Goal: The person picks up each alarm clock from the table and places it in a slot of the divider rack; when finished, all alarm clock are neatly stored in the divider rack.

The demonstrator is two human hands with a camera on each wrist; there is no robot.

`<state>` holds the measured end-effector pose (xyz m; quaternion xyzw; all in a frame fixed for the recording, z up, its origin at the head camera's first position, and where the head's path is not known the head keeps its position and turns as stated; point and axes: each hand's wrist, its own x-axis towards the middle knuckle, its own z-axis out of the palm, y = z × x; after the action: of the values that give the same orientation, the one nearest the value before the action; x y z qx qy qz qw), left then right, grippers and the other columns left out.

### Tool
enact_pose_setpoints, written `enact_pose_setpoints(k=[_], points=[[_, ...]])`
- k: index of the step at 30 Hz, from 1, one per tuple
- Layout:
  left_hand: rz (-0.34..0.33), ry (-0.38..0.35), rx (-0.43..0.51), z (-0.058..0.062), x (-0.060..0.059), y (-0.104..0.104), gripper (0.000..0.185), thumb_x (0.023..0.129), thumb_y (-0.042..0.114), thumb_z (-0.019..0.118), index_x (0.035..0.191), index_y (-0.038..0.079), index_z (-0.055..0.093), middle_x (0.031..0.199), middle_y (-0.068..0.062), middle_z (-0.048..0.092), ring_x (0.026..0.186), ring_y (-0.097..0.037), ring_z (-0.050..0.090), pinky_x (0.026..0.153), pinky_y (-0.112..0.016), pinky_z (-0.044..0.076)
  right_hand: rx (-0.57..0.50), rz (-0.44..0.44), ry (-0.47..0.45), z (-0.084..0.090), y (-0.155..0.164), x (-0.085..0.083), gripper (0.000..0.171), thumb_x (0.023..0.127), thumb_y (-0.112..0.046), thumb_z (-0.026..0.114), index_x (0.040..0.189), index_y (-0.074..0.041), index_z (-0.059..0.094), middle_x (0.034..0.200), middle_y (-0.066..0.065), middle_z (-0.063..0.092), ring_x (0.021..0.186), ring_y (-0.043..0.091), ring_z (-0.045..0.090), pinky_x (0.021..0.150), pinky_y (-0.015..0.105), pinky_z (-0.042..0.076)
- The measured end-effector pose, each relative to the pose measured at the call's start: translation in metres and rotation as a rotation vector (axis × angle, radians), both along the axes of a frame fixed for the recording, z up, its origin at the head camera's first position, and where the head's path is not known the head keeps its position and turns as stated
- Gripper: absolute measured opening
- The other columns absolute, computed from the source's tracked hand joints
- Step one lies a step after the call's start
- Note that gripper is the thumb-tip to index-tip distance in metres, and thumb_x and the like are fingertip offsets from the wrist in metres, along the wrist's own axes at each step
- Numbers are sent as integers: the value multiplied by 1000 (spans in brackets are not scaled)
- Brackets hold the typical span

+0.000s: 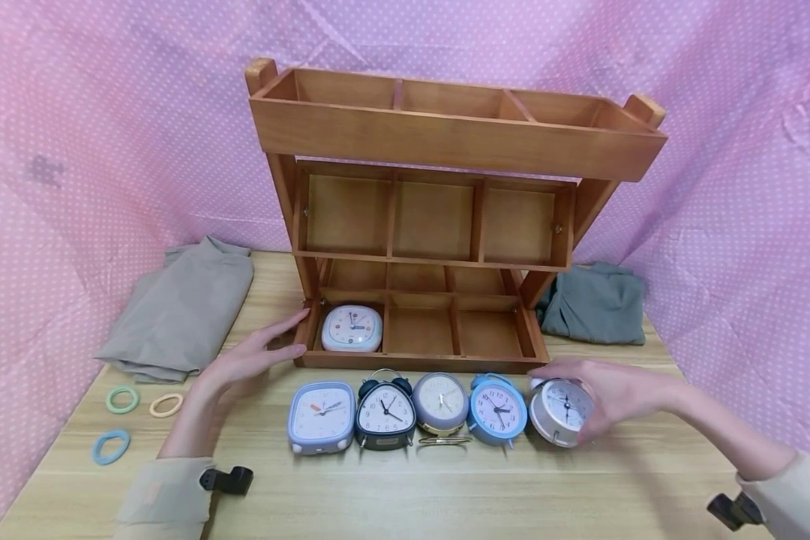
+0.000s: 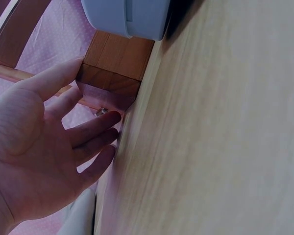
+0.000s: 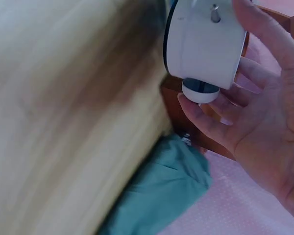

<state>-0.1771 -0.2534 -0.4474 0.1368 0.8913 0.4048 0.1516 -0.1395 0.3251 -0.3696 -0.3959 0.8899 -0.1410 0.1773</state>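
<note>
My right hand [image 1: 610,390] grips a white round alarm clock [image 1: 559,414] at the right end of a row of clocks. In the right wrist view its thumb and fingers hold the white clock [image 3: 206,44] around the body, by the small white bell [image 3: 201,92]. My left hand [image 1: 253,356] touches the left end of the wooden shelf [image 1: 418,361] with fingers extended; the thumb meets the wood's corner in the left wrist view. In the shelf's bottom left compartment sits a pale rounded clock [image 1: 352,328].
Left of the white clock stand a blue clock [image 1: 498,411], a purple-grey round clock [image 1: 441,401], a black clock [image 1: 385,414] and a lavender square clock [image 1: 321,416]. Several coloured rings, including a green ring [image 1: 122,400], lie left. Grey cloth [image 1: 182,307] and green cloth [image 1: 594,304] flank the shelf.
</note>
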Motion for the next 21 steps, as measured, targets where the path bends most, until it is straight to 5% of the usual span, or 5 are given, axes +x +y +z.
enact_pose_setpoints(k=[8, 12, 21], points=[[11, -15, 4, 1, 1, -1, 74, 101, 48, 60, 164, 30, 26, 172, -15, 22, 157, -48, 17, 121, -75, 19, 8, 6, 108, 32, -15, -13, 87, 68, -46, 92, 144, -17, 60, 139, 4, 67, 124, 29, 64, 96, 46, 58], [7, -13, 5, 0, -1, -1, 74, 102, 49, 59, 165, 31, 25, 172, -15, 22, 158, -48, 18, 121, -74, 19, -17, -24, 170, 42, -32, -23, 85, 70, -49, 89, 144, -18, 60, 134, 5, 68, 114, 20, 65, 88, 35, 57], [-10, -9, 13, 1, 1, 1, 75, 102, 44, 61, 165, 28, 25, 171, -18, 23, 157, -49, 19, 121, -75, 20, -93, -70, 88, 39, -86, -56, 83, 75, -48, 86, 147, -19, 57, 133, -1, 67, 107, 11, 62, 85, 30, 55]])
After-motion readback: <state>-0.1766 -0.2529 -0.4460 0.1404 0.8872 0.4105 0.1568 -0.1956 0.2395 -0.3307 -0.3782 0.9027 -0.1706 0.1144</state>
